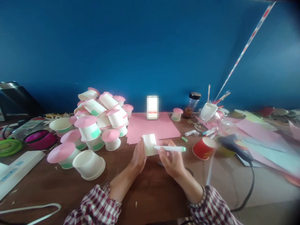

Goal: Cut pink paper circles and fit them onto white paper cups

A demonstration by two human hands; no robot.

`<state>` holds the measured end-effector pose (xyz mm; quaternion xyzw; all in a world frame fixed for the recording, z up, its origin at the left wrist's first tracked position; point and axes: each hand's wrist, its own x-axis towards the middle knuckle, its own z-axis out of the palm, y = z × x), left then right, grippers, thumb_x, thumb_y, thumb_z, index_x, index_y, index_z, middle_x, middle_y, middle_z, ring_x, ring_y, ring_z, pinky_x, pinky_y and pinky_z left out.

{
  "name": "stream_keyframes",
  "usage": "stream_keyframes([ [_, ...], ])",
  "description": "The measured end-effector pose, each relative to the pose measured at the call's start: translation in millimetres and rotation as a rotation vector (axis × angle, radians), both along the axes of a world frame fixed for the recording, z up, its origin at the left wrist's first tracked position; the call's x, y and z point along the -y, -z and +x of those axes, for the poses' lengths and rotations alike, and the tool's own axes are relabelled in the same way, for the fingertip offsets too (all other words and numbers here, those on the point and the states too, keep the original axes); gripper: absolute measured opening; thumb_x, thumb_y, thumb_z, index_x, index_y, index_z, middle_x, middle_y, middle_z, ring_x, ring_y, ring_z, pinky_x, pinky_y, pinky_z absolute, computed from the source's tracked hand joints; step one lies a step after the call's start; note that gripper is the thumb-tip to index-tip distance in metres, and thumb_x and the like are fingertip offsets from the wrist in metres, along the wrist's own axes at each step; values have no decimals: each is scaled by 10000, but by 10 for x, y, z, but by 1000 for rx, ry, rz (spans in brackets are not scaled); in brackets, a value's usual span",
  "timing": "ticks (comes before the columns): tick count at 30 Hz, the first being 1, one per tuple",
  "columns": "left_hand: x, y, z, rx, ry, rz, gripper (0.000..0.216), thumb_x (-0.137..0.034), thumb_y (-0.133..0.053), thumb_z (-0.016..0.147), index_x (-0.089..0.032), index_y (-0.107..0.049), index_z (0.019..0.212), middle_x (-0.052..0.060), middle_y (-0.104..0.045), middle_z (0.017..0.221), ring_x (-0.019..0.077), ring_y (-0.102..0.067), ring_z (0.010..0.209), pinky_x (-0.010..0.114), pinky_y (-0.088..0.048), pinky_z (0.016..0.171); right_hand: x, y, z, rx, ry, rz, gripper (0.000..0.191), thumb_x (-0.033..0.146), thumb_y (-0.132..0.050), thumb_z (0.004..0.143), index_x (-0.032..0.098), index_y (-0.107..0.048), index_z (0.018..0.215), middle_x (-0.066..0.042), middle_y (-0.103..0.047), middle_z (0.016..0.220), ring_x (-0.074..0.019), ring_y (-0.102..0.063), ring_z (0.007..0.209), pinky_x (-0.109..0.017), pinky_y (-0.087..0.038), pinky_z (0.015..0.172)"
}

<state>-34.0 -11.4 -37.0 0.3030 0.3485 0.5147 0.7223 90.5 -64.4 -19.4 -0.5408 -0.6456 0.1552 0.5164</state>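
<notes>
A small white paper cup (149, 144) is held upside down in front of me, over the dark wooden table. My left hand (138, 157) is closed around its left side. In my right hand (172, 161) I grip a white marker pen (172, 148) with a green end, its tip pointing left at the cup's wall. Behind the cup lies a stack of pink paper sheets (152, 126). To my left, several white cups with pink paper cone tops (86, 125) are piled up, many bearing green patches. A plain white cup (88, 165) lies tilted nearer to me.
At right are a red paper cup (204, 148), a dark glue gun (236, 145) with its cable, loose pens (208, 132) and a jar with a black lid (192, 104). A white power strip (21, 170) and a magenta round object (39, 139) sit at left. A blue wall (140, 47) stands behind.
</notes>
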Motion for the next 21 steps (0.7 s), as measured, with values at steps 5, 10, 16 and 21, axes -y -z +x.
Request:
stream_keyframes([
  [5, -19, 21, -17, -21, -25, 13, 437, -572, -540, 763, -153, -601, 873, 91, -665, 848, 240, -610, 892, 308, -494, 730, 8, -23, 10, 49, -34, -12, 50, 186, -489, 802, 181, -516, 761, -10, -543, 690, -124, -492, 571, -225, -405, 526],
  [10, 1, 39, -24, -48, 36, 67, 427, -558, -545, 769, -159, -600, 911, 101, -653, 953, 248, -590, 954, 319, -495, 755, 21, -34, 0, 43, 25, 26, 106, 229, -489, 859, 178, -581, 866, -26, -617, 724, -132, -557, 594, -220, -442, 553],
  [16, 1, -20, -28, -1, -14, 36, 431, -578, -523, 775, -161, -594, 862, 109, -665, 896, 270, -592, 977, 324, -496, 791, -5, -30, -1, 55, -49, -3, 169, 276, -485, 876, 166, -578, 788, -69, -633, 795, -160, -612, 678, -223, -468, 567],
  [21, 5, -25, -25, -2, 11, 46, 444, -572, -486, 799, -158, -596, 918, 134, -658, 978, 279, -572, 1043, 334, -490, 828, 0, -9, -6, 46, 19, 6, 179, 291, -484, 882, 167, -594, 813, -64, -642, 769, -155, -615, 638, -219, -476, 552],
])
